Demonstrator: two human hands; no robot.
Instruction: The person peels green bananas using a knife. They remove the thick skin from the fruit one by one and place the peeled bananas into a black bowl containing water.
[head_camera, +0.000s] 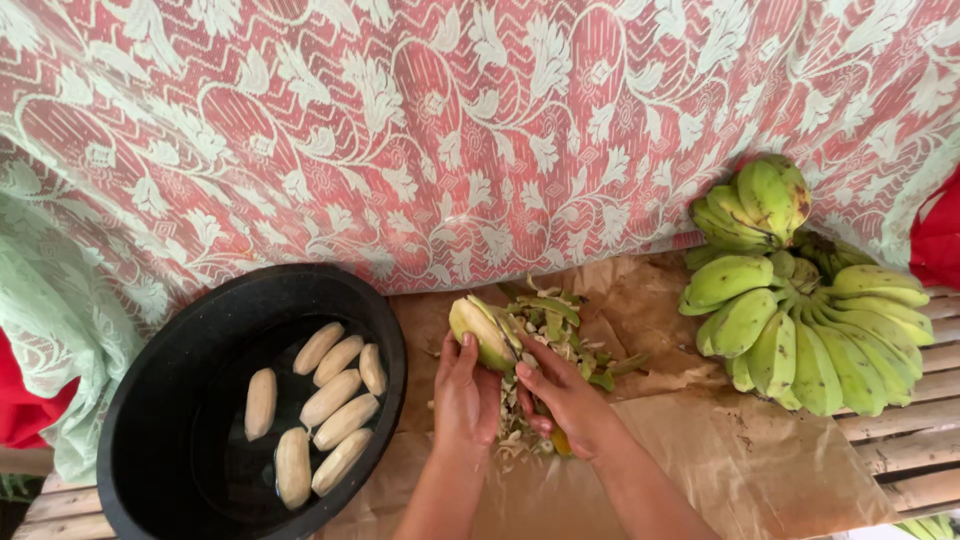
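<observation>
At far left, lower half of the frame: a round black basin (150, 400) holding water, with eight peeled, pale bananas (330, 400) lying in it, clustered toward its right side. Just right of the basin, brown paper (760, 470) spread over a slatted bamboo bench (900, 440). At lower centre, the left hand (465, 395), fingers curled narrowly around the lower part of a half-peeled green banana (480, 330), tip pointing toward the upper left, pale flesh showing along one side. Immediately right and touching the same fruit, the right hand (565, 395), fingers closed, thumb pressed near the banana's peeled edge; something yellowish under the palm, too hidden to identify. Behind and between both hands, a heap of green peel scraps (560, 320) on the paper. At right, mid-frame, a large bunch of unpeeled green bananas (800, 320), well apart from the hands. Across the whole upper frame, a red-and-white floral patterned cloth (450, 130) hanging as a backdrop.
</observation>
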